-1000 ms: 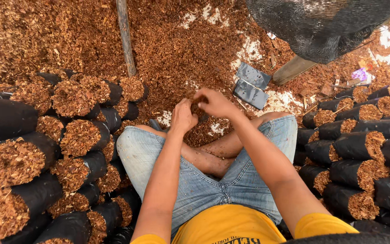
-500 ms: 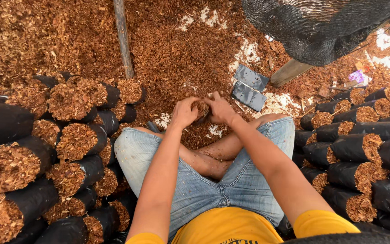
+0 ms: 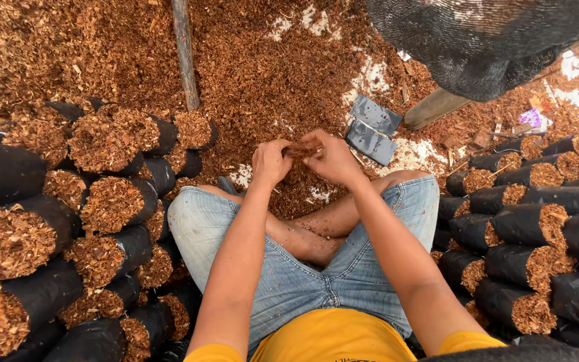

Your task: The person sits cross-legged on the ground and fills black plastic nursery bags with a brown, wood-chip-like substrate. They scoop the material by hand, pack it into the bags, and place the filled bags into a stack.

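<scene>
- Head view: left hand and right hand meet above the crossed legs, fingers curled narrow around a clump of brown husk pinched between them.
- Just beyond lies the husk pile.
- Flat grey bags lie to the far right.
- Filled black bags are stacked left and right.

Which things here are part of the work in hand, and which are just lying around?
In hand:
left hand
right hand
clump of brown shavings between them
shavings pile
filled black bags

Lying about:
flat black bags
wooden pole
dark netting
</scene>
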